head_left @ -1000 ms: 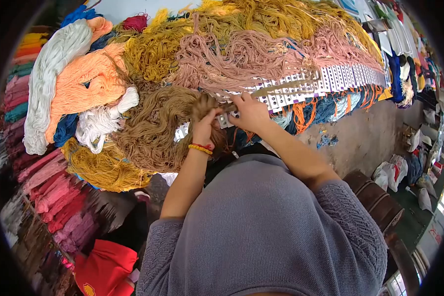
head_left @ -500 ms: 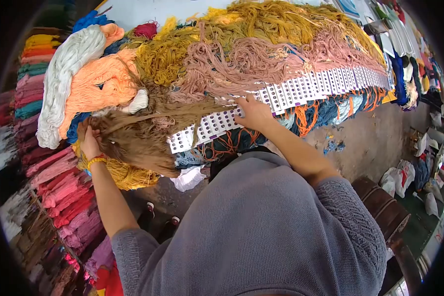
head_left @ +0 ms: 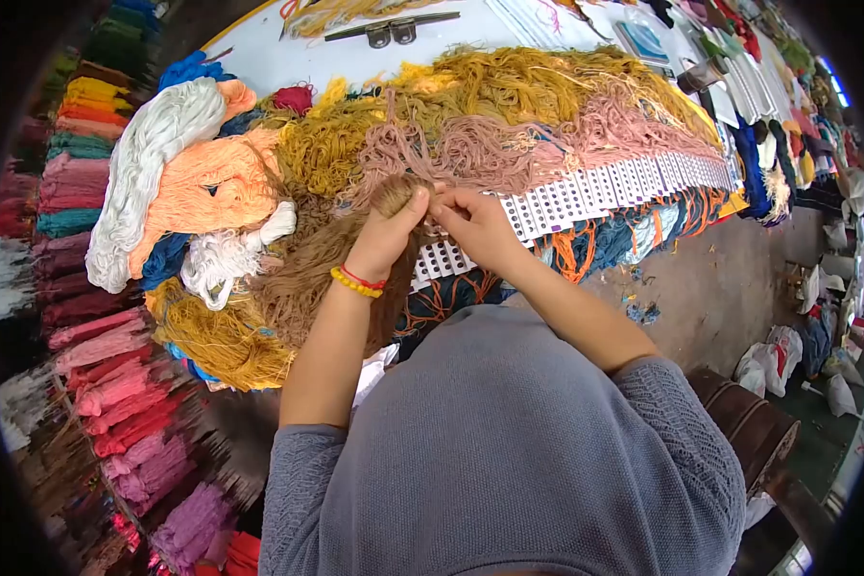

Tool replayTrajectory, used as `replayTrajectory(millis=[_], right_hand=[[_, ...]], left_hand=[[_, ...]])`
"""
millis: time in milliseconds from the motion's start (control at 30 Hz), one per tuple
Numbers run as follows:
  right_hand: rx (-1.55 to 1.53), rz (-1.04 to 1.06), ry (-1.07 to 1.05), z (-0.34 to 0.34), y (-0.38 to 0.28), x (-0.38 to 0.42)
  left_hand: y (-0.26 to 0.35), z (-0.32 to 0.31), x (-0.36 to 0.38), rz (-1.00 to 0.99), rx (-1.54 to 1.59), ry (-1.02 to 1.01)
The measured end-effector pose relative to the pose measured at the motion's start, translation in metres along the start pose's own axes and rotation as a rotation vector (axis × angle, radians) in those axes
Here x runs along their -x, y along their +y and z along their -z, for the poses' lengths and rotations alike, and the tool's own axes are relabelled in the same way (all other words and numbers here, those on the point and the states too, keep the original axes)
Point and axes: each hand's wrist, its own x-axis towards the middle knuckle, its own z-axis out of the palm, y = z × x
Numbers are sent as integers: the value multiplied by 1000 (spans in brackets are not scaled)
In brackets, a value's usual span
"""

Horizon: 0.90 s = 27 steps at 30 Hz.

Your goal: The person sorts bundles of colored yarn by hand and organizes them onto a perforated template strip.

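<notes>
Wool stacks: folded piles of pink, red, teal and yellow yarn (head_left: 77, 192) sit far left, off the work surface.
Grey hank: a long pale grey twist of yarn (head_left: 149, 168) lies on the left side of the white surface (head_left: 288, 58).
Orange heap: a fluffy orange yarn pile (head_left: 216, 187) lies just beside the grey hank.
Brown bundle: a thick brown bundle of yarn strands (head_left: 307, 274) hangs over the near edge, under the left arm.
Left hand: the left hand (head_left: 386, 230), with red and yellow bead bands on the wrist, has a closed grip on the top end of the brown bundle.
Right hand: the right hand (head_left: 472, 223) is touching the left one, and its fingertips pinch a few thin brown strands at the same spot.
Hole card: a long white strip of card with rows of small holes (head_left: 586, 187) runs to the right along the edge, right under both hands.
Pink loops: dusty pink yarn loops (head_left: 509, 139) lie behind the card, touching it.
Mustard heap: tangled mustard yellow yarn (head_left: 509, 86) lies behind the pink.
Risk, tangles: I think the loose brown strands could catch in the pink loops, because they lie so close.
Risk, slipping: I think the heavy bundle could slide off the edge if the left grip gets loose.
</notes>
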Motion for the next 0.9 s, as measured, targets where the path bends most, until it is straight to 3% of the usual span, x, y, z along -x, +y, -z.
replayTrajectory(millis=[133,200,333,467,533,633,900], right_hand=[[22,-11,-79,3,-17,8],[56,-47,-81,8,-18,8],[-242,-137,-47,6,-39,16],[-383,-267,-100,7,-50,19],[-403,-286,-147,9,-46,19],[-416,-329,-219,9,-48,23],[-319,-361,-234,0,-51,32]], left_hand=[[18,-22,11,121,313,-29],[20,-27,16,248,666,-65],[24,-23,27,236,789,-98],[19,-14,31,155,743,-240],[26,-19,35,229,792,6],[29,-21,42,206,668,118],[31,-23,50,32,423,230]])
